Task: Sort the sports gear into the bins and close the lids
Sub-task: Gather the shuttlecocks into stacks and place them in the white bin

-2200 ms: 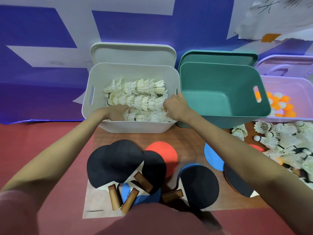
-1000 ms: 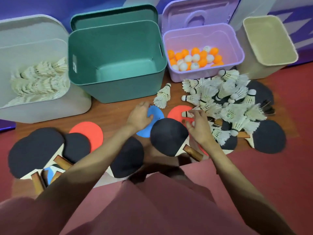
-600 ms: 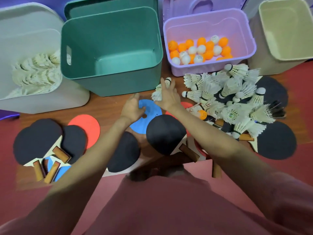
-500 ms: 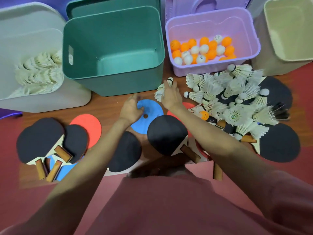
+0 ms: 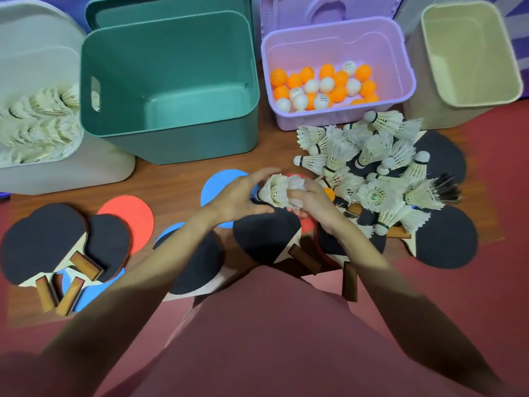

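Shuttlecocks [image 5: 279, 191], a small bunch, sit between both hands above the paddles: the right hand [image 5: 310, 200] curls its fingers around the feathers, the left hand [image 5: 239, 194] cups the cork end (thumb arched over). Behind, the green bin [image 5: 171, 144] stands open with bare wood before its front edge; the loose shuttlecock pile [image 5: 372, 167] crowds the lilac ball bin [image 5: 337, 120].

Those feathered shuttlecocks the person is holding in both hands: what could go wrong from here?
The shuttlecocks are loosely bunched between the left hand and right hand, so some may slip out on the way to the white bin. An orange ball lies hidden in the loose pile and could get scooped up too.
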`<act>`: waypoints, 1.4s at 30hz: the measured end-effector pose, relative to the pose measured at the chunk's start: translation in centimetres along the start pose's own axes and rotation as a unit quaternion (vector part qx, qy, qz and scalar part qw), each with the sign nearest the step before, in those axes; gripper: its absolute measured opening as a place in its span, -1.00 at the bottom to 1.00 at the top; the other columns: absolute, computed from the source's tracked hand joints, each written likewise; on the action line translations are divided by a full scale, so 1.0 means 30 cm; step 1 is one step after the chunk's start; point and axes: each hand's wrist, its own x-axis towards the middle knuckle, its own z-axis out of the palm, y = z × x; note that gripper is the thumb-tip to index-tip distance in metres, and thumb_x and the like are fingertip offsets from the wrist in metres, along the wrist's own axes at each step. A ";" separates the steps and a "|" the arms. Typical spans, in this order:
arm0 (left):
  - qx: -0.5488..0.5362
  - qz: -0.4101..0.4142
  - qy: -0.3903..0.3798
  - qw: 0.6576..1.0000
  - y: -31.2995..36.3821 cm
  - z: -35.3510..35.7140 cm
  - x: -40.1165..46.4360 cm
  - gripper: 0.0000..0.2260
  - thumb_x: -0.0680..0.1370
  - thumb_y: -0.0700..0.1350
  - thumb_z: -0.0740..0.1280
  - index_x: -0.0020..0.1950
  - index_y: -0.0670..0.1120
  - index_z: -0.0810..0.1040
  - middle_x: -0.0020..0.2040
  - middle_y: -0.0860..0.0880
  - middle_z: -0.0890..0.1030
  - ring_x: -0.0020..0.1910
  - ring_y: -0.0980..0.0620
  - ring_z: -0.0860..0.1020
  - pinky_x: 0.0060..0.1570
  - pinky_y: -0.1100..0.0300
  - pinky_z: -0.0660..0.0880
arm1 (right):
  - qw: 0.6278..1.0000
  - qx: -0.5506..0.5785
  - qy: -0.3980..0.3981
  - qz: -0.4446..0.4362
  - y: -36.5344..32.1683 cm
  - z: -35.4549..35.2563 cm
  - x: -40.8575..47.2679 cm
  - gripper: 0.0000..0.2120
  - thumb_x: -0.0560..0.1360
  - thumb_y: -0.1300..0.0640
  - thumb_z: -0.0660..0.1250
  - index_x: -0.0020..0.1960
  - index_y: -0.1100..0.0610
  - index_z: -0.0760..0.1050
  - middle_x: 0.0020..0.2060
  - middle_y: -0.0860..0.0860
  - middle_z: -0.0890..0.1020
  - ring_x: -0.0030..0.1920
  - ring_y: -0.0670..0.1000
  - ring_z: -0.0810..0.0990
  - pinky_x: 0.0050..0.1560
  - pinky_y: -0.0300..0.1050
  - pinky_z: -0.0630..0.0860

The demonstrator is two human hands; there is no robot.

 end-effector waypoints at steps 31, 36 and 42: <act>-0.116 -0.073 0.101 0.985 0.130 0.228 0.048 -0.49 0.36 -0.27 0.51 0.23 -0.15 0.38 0.03 0.03 0.51 -0.02 0.13 0.50 -0.14 0.40 0.45 | 0.806 -0.305 0.444 -0.246 0.150 -0.272 -0.198 -0.87 0.52 0.16 0.35 -0.04 0.12 0.67 0.28 0.21 0.41 0.29 0.21 0.32 0.29 -0.07 0.24; -0.114 -0.073 0.097 0.986 0.142 0.243 0.051 -0.49 0.36 -0.27 0.52 0.24 -0.14 0.39 -0.01 0.10 0.50 -0.03 0.16 0.48 -0.13 0.49 0.40 | 0.840 -0.226 0.317 -0.378 0.087 -0.186 -0.247 -0.89 0.52 0.15 0.36 -0.07 0.09 0.67 0.21 0.12 0.47 0.22 0.11 0.39 0.13 -0.12 0.37; -0.101 0.026 0.071 0.992 0.170 0.251 0.035 -0.40 0.37 -0.28 0.47 0.31 0.04 0.33 0.14 0.04 0.54 0.13 0.09 0.52 0.11 0.25 0.45 | 0.865 -0.347 0.157 -0.326 0.141 -0.163 -0.221 -0.70 0.56 -0.03 0.20 0.02 0.10 0.65 0.27 0.12 0.42 0.30 0.08 0.29 0.33 -0.05 0.27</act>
